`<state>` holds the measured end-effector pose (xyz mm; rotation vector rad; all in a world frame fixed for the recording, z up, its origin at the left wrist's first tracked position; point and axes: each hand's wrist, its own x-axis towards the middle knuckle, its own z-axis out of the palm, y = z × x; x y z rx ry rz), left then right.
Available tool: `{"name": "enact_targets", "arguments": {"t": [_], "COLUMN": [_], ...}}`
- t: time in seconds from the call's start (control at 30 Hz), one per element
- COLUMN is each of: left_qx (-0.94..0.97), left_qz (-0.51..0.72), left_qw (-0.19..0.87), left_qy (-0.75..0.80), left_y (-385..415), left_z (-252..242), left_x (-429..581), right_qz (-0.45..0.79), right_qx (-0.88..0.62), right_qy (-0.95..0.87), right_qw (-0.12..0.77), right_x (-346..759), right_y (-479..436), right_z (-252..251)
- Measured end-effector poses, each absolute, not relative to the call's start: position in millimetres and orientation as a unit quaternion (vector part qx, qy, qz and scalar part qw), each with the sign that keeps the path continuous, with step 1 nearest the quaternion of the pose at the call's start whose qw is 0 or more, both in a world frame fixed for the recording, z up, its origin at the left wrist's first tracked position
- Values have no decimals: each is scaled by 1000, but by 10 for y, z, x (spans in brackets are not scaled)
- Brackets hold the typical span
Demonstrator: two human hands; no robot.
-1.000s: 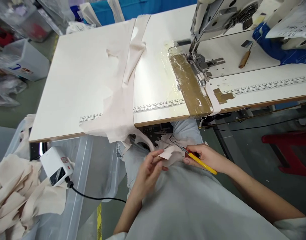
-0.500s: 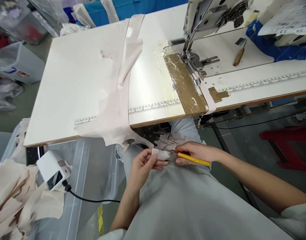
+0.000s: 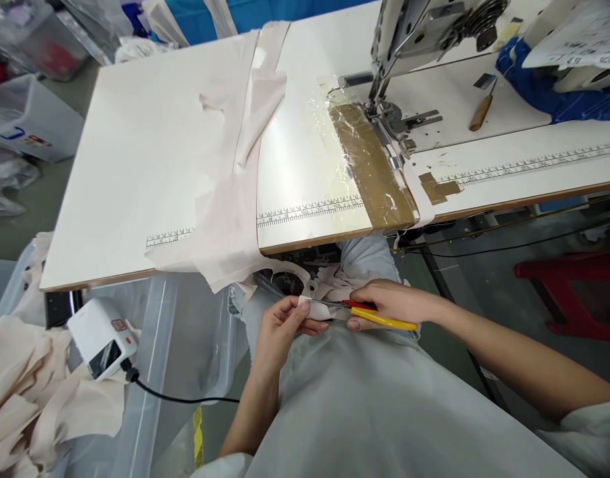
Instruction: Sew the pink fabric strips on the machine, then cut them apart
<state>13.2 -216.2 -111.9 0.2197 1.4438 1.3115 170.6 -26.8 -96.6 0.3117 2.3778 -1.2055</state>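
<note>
Over my lap, my left hand [image 3: 285, 325] pinches a small piece of pale pink fabric [image 3: 315, 311] between thumb and fingers. My right hand [image 3: 384, 302] is wrapped round yellow-and-red-handled scissors [image 3: 384, 318]. Their blades point left and lie along the upper edge of the pinched piece, close to my left fingertips. A long pale pink fabric strip [image 3: 229, 245] drapes over the table's front edge, and a thin curved end of it hangs down near the blades. More pale scraps [image 3: 334, 282] lie on my lap behind the scissors.
A sewing machine [image 3: 399, 79] stands on the white table [image 3: 115, 153], whose front edge crosses above my lap. A wooden-handled tool [image 3: 480, 113] lies by the machine. At left, a clear plastic bin [image 3: 160, 372] holds fabric pieces and a white device [image 3: 103, 338] with a black cable.
The thin curved end of the fabric has shifted and now loops higher beside the blades. Both hands and the scissors have moved slightly left; the blades look more closed.
</note>
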Motion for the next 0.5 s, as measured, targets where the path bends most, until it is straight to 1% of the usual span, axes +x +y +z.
{"name": "enact_targets", "arguments": {"t": [0.2,0.5], "left_qx": [99,92], "left_qz": [556,564], "left_qw": [556,557], "left_qy": [610,603], "left_y": [-2146,-2124], "left_z": [-1131,-1116], "left_x": [127,166], "right_qz": [-352,-310], "right_qx": [127,140], "right_qy": [903,919], "right_qw": [211,197], "right_x": [1696,1744], "right_y": [-323,-363], "right_z": [-932,-987]}}
